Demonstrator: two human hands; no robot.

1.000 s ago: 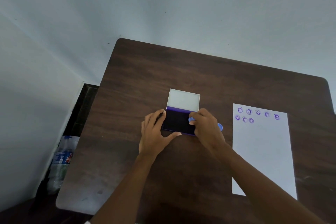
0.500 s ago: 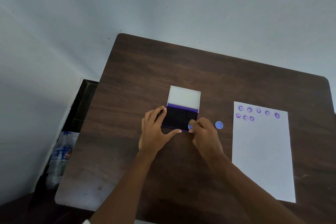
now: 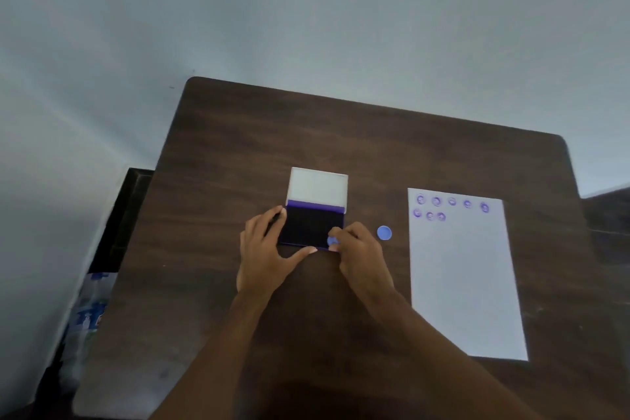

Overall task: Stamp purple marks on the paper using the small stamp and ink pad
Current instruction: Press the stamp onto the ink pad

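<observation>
Left hand [image 3: 264,251] spread flat, bracing the open ink pad [image 3: 312,226] at its left and near edges. Right hand [image 3: 359,254] pinches the small stamp [image 3: 333,241] on the pad's near-right corner. Paper [image 3: 465,283] lies well right, eight purple marks [image 3: 443,206] along its top.

An open ink pad [image 3: 312,225] lies flat near the middle of the dark table, its dark purple inking face up and its pale lid [image 3: 317,187] folded back at 12 o'clock. A small round purple stamp [image 3: 332,241] rests on the pad's corner at 4 o'clock. At 3 o'clock from the pad, well apart, lies a white sheet of paper [image 3: 467,283], long side running away from the viewer. Eight round purple marks [image 3: 436,201] sit along its far edge, five above three.
</observation>
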